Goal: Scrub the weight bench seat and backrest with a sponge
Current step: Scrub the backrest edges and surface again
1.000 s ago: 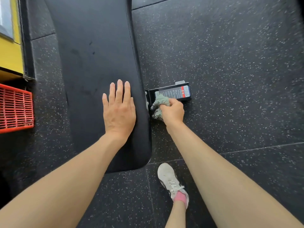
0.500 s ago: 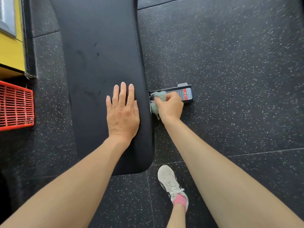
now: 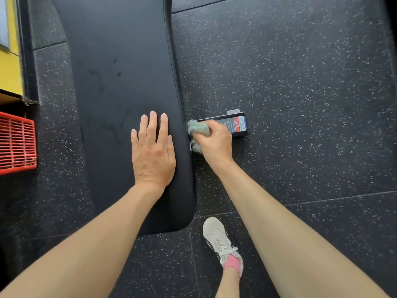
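Note:
The black padded bench (image 3: 120, 87) runs from the top of the view down to its rounded near end. My left hand (image 3: 153, 151) lies flat on the pad near its right edge, fingers straight. My right hand (image 3: 217, 143) grips a pale green sponge (image 3: 198, 129) and holds it against the bench's right side edge. Part of the sponge is hidden under my fingers.
A black bench foot with a red and blue label (image 3: 237, 124) sticks out on the floor just behind my right hand. A red plastic crate (image 3: 17, 143) sits at the left, with a yellow wall (image 3: 9, 67) above it. My shoe (image 3: 217, 237) stands on the speckled rubber floor (image 3: 300, 82).
My right hand has pushed the sponge a little up and left, tight against the bench's side edge. My left hand stays flat on the pad.

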{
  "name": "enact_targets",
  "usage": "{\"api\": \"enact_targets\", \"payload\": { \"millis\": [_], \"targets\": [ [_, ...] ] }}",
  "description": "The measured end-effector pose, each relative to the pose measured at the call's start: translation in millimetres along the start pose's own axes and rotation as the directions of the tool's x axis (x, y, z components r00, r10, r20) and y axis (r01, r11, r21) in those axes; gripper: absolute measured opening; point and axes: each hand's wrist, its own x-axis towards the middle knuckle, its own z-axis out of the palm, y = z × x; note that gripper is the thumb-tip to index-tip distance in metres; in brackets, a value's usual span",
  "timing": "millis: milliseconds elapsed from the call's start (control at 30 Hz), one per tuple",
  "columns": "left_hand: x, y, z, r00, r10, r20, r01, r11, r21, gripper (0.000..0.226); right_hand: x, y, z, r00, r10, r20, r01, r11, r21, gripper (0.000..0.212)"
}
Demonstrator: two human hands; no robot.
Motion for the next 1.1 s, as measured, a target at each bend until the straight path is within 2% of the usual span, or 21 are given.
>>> {"api": "enact_targets", "payload": {
  "millis": [67, 267, 400, 500, 700, 800, 867, 900, 967, 1033, 1100],
  "targets": [
    [1.0, -0.2, 0.3, 1.0, -0.002, 0.002, 0.002, 1.0, -0.004, 0.05, 5.8, -7.3, 5.4, 1.0, -0.022, -0.003, 0.021, 0.997, -0.07, 0.011],
    [0.4, 1.5, -0.9, 1.0, -0.014, 0.004, 0.014, 1.0, 0.001, 0.05, -54.7, 11.1, -7.5, 0.999, -0.008, 0.053, 0.011, 0.998, -0.064, 0.025],
    [0.3, 1.8, -0.6, 1.0, -0.01, 0.003, 0.01, 1.0, 0.017, 0.05, -12.9, 2.3, 2.7, 0.997, 0.056, 0.047, -0.052, 0.995, -0.084, 0.038],
    [1.3, 1.6, -0.1, 1.0, -0.005, -0.003, 0.005, 1.0, 0.005, 0.05, -9.4, 0.3, 7.2, 0.998, 0.06, -0.013, -0.06, 0.998, -0.006, 0.036],
    [0.5, 3.4, -3.6, 1.0, -0.013, 0.012, 0.013, 1.0, 0.007, 0.05, -51.7, 18.5, -12.0, 0.992, 0.061, 0.112, -0.062, 0.998, 0.006, 0.037],
    [0.7, 2.3, -2.4, 1.0, -0.01, 0.006, 0.01, 1.0, 0.024, 0.05, -20.2, 8.7, -4.6, 0.995, 0.086, 0.054, -0.09, 0.993, 0.076, 0.026],
    [1.2, 0.9, -0.8, 1.0, -0.002, 0.002, 0.002, 1.0, 0.027, 0.049, 2.1, 5.6, 3.6, 0.972, 0.233, -0.027, -0.221, 0.95, 0.221, 0.014],
    [0.9, 0.3, -0.3, 1.0, 0.0, 0.001, 0.0, 1.0, 0.028, 0.049, 10.1, 5.5, 6.5, 0.946, 0.319, -0.05, -0.292, 0.911, 0.291, 0.016],
    [0.5, -0.1, -0.5, 1.0, 0.001, 0.0, -0.001, 1.0, 0.024, 0.049, 15.1, 6.8, 6.4, 0.902, 0.433, -0.013, -0.396, 0.836, 0.379, 0.019],
    [0.5, -0.5, -0.6, 1.0, 0.002, 0.002, -0.002, 1.0, 0.016, 0.05, 9.4, 9.8, -2.9, 0.872, 0.487, 0.047, -0.458, 0.78, 0.426, 0.027],
    [0.5, -0.7, -0.6, 1.0, -0.001, -0.002, 0.001, 1.0, 0.015, 0.05, 5.5, 16.4, -14.5, 0.837, 0.534, 0.116, -0.502, 0.667, 0.551, 0.04]
  ]
}}
